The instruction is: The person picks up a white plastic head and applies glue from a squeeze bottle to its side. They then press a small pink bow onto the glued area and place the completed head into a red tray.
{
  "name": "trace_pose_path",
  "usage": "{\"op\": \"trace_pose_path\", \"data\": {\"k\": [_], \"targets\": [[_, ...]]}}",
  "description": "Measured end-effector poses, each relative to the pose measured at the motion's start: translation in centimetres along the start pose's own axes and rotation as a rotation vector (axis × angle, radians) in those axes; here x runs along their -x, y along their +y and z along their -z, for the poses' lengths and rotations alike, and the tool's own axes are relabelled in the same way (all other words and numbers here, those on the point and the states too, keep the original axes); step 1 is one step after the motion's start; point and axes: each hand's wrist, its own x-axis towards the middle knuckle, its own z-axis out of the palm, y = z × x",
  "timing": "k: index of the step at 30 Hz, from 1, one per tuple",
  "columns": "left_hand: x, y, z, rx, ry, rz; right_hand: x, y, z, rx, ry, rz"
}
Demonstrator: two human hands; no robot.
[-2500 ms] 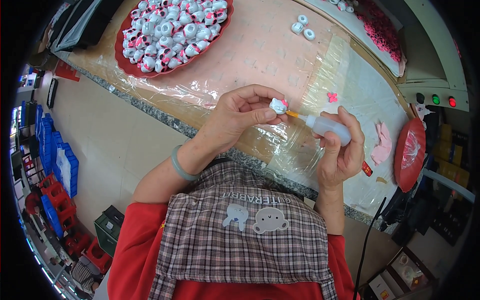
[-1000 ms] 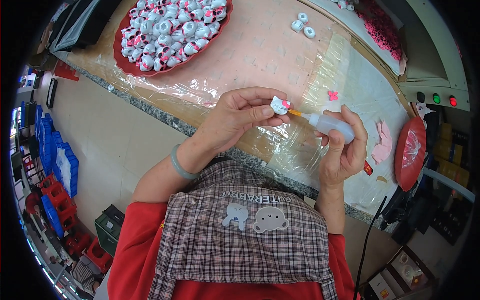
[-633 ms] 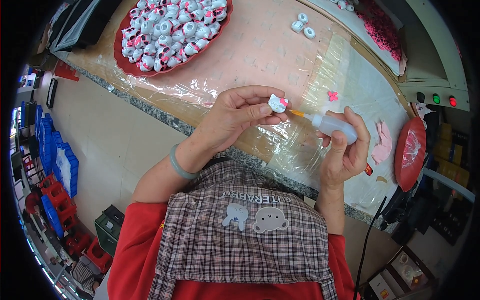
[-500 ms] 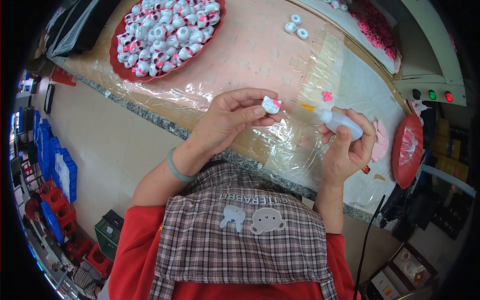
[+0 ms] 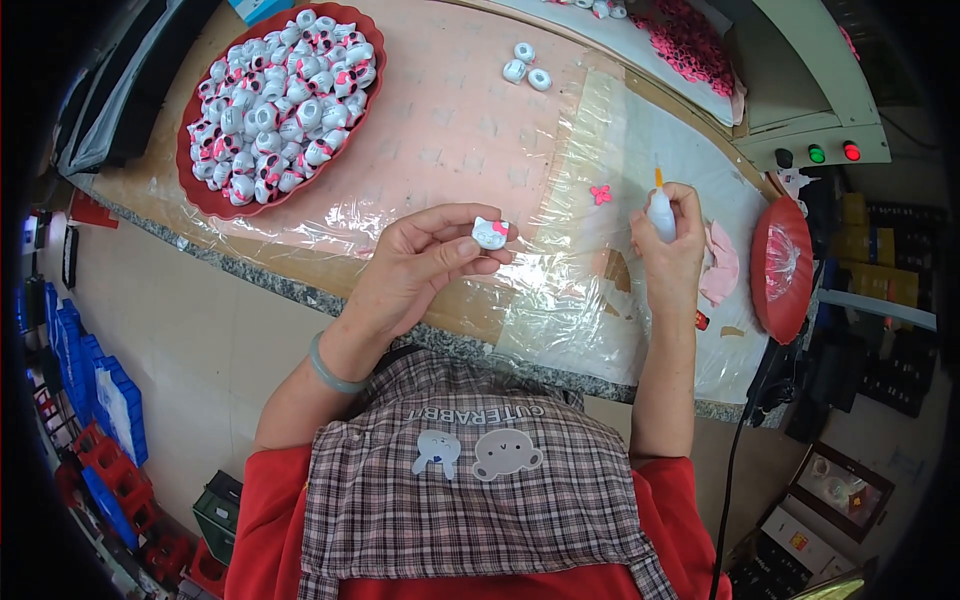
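Between the thumb and fingers of my left hand (image 5: 425,260) sits a small white cat-head figure (image 5: 489,235) with a pink bow at its ear. Its face is turned up. My right hand (image 5: 672,245) is wrapped round a small whitish squeeze bottle (image 5: 660,214) with an orange nozzle tip, which points away from me and stands apart from the cat head. On the plastic-covered table between and beyond my hands lies a small pink bow piece (image 5: 600,194).
A red scalloped bowl (image 5: 222,208) heaped with white-and-pink cat heads stands at the far left. Three white pieces (image 5: 515,71) lie at the back. To the right are a pink cloth (image 5: 720,265), a red dish (image 5: 783,270) and a metal housing with lit buttons (image 5: 817,154).
The bottle has swung from pointing left toward the cat head to pointing away from me. My left hand still holds the cat head. The whole view has shifted.
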Motion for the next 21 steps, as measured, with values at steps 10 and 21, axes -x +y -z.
{"op": "trace_pose_path", "data": {"k": [10,21], "targets": [[0.1,-0.1,0.2,0.027,-0.016,-0.006,-0.4,-1.3,-2.4,0.519,-0.056,0.261],[0.1,-0.2,0.1,-0.004,-0.013,-0.008,-1.7,-0.1,-0.3,0.138,-0.112,-0.032]]}}
